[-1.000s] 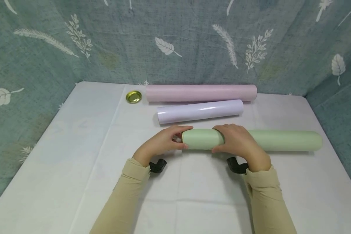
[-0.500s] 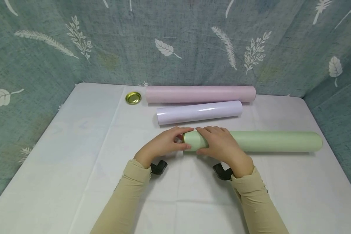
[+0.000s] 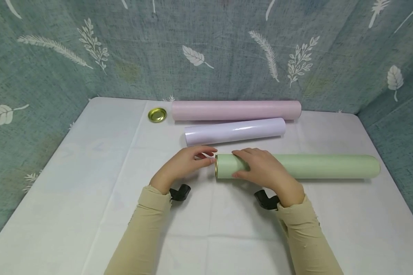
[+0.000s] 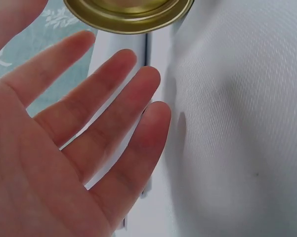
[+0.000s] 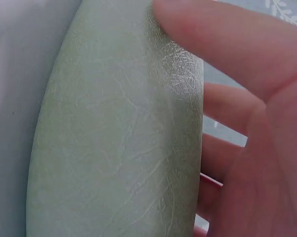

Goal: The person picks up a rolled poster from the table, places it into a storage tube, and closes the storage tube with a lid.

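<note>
In the head view, the person's right hand (image 3: 266, 170) curls round the green tube (image 3: 330, 166) lying on the white tabletop (image 3: 72, 214), the left hand (image 3: 182, 164) loose beside its gold end (image 3: 217, 167). Left wrist: fingers spread nearly straight, gripping nothing! Right wrist: thumb on the near side, fingers along the far.

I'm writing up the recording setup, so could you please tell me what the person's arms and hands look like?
The left sleeve and right sleeve are beige, bunched at the wrists. The left hand and right hand are bare, with no gloves or rings showing. A bent black piece juts out by each wrist.
</note>
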`<state>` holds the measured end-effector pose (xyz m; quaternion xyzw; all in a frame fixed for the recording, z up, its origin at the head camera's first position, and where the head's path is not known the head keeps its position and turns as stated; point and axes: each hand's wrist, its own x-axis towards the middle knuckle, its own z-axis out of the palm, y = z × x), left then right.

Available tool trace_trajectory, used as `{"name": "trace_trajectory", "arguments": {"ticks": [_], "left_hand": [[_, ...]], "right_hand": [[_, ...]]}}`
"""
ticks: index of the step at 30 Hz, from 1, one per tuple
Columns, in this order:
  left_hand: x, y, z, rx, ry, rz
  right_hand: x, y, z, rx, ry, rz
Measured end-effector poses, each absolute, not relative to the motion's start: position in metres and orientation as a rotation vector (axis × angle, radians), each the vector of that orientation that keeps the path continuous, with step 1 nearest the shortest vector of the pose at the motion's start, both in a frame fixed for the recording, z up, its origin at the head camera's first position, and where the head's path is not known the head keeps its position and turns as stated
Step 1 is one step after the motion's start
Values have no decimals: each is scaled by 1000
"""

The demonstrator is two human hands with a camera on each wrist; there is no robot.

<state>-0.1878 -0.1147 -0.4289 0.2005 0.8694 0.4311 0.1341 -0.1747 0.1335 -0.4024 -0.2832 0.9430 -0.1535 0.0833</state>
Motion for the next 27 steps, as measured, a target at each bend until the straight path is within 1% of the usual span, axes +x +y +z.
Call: {"name": "trace_trajectory", "arguments": {"ticks": [10,21,27], "left_hand": [[-187,-117,-426,538,2550,1219],[-188,-118,-430,547,2647,1137],[-188,-119,-427,518,2689,1132]], "right_hand": [[-176,137,-398,-806,2815,-575],[-177,140,-397,-826,2839,-616],[-175,139,-393,-869,2803,-739]]}}
